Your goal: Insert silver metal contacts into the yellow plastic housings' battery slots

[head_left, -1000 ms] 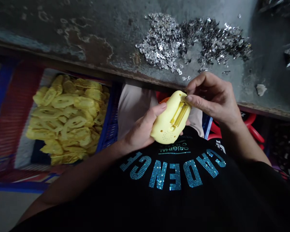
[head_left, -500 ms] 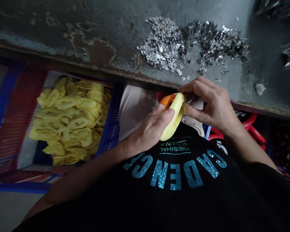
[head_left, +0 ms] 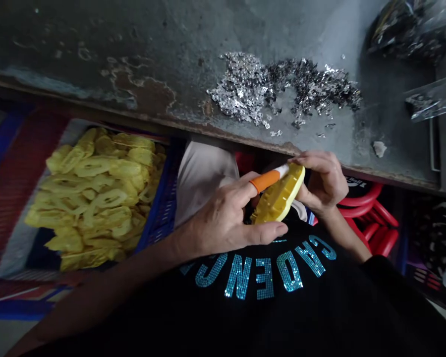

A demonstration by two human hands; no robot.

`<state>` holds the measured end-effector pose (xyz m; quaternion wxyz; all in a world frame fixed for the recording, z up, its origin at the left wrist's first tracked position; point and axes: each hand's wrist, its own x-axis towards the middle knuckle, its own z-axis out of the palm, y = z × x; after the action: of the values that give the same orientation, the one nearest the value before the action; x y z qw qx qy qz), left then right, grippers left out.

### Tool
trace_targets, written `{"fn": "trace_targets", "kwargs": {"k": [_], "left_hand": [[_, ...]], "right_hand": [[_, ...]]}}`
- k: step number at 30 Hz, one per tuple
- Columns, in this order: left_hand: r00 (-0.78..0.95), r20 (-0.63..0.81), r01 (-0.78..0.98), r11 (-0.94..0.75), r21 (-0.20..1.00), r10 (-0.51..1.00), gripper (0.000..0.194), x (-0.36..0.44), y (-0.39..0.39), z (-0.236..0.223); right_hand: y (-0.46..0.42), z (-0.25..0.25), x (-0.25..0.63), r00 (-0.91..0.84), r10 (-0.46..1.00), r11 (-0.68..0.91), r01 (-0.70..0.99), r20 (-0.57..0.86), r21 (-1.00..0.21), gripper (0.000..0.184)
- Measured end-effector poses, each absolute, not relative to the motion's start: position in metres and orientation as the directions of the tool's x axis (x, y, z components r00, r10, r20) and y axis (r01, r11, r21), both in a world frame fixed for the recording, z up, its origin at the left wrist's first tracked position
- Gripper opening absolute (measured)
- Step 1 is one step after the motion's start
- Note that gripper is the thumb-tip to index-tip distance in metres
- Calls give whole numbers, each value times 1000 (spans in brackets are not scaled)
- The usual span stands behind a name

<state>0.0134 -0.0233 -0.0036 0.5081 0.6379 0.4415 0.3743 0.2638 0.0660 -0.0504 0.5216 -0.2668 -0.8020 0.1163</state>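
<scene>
A yellow plastic part (head_left: 280, 196), with a ribbed, hollow-looking side and a paler smooth rim, is tilted between both hands in front of my shirt. My left hand (head_left: 230, 213) holds its lower end; the index finger, in an orange finger cover (head_left: 264, 181) with white at the tip, lies along the upper side. The left thumb stretches out below the part. At the upper right end, my right hand (head_left: 323, 181) grips it with curled fingers and the thumb behind; some fingertips are hidden.
On the worn metal bench (head_left: 193, 44) lies a pile of small shiny metal clips (head_left: 241, 87). A blue and red crate (head_left: 163, 198) at left holds several similar yellow parts (head_left: 96, 193). Red curved parts (head_left: 375, 218) sit below the bench at right. Clear plastic bags (head_left: 405, 37) lie far right.
The yellow part has been turned so its ribbed side shows instead of the smooth face. Both hands moved down in view; the left thumb came off the part's face. The camera view shifted.
</scene>
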Motion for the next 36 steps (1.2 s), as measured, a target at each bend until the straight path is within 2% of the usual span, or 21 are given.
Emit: {"fn": "trace_targets", "kwargs": {"k": [4, 8, 10, 13, 15, 17, 19, 20, 22, 24, 26, 28, 30, 32, 33, 34, 36], "left_hand": [[323, 85, 98, -122, 988, 943, 69, 17, -23, -8], [297, 61, 47, -78, 996, 953, 63, 19, -24, -12], [296, 48, 43, -64, 997, 954, 66, 18, -23, -16], [362, -8, 55, -13, 998, 932, 81, 10, -21, -20], [422, -36, 38, 22, 999, 906, 87, 0, -19, -21], [416, 21, 18, -31, 999, 909, 85, -11, -18, -20], [371, 147, 24, -167, 986, 917, 82, -23, -17, -16], [353, 199, 41, -227, 973, 914, 80, -28, -17, -14], [380, 239, 48, -278, 959, 894, 82, -39, -14, -9], [452, 224, 45, -273, 961, 864, 95, -47, -8, -7], [510, 223, 55, -290, 956, 831, 115, -53, -1, -11], [498, 216, 48, -276, 960, 840, 113, -55, 4, -19], [419, 192, -66, -181, 981, 887, 100, -53, 5, -27], [278, 126, -265, -50, 963, 952, 88, -49, 2, -32], [198, 81, -366, -3, 930, 977, 82, -46, 0, -34], [131, 29, -452, 34, 892, 991, 78, -42, -2, -35], [78, -70, -561, 102, 822, 995, 76, -35, -5, -37]], "right_hand": [[63, -53, 266, -303, 608, 777, 418, 734, -471, 40], [66, -52, 263, -302, 552, 822, 354, 777, -447, 39], [69, -51, 260, -319, 521, 849, 291, 792, -442, 39], [72, -52, 257, -329, 519, 854, 240, 789, -462, 38], [71, -54, 255, -278, 605, 796, 209, 746, -568, 34], [67, -56, 251, -191, 764, 641, 116, 616, -758, 31], [61, -58, 243, -201, 910, 365, -28, 363, -931, 36], [59, -60, 238, -257, 941, 204, -89, 221, -975, 39], [54, -63, 226, -409, 912, -89, -155, -18, -984, 43], [51, -67, 213, -511, 847, -277, -191, -145, -942, 44], [50, -69, 204, -565, 797, -381, -197, -213, -903, 45], [51, -65, 201, -628, 744, -417, -167, -230, -893, 49], [58, -55, 208, -704, 688, -309, -65, -176, -949, 49], [73, -42, 223, -709, 704, 46, 108, -44, -993, 35], [83, -36, 233, -665, 744, 291, 228, 69, -929, 25], [95, -32, 242, -610, 768, 487, 356, 196, -797, 18], [121, -29, 258, -594, 712, 693, 513, 374, -506, 19]]}}
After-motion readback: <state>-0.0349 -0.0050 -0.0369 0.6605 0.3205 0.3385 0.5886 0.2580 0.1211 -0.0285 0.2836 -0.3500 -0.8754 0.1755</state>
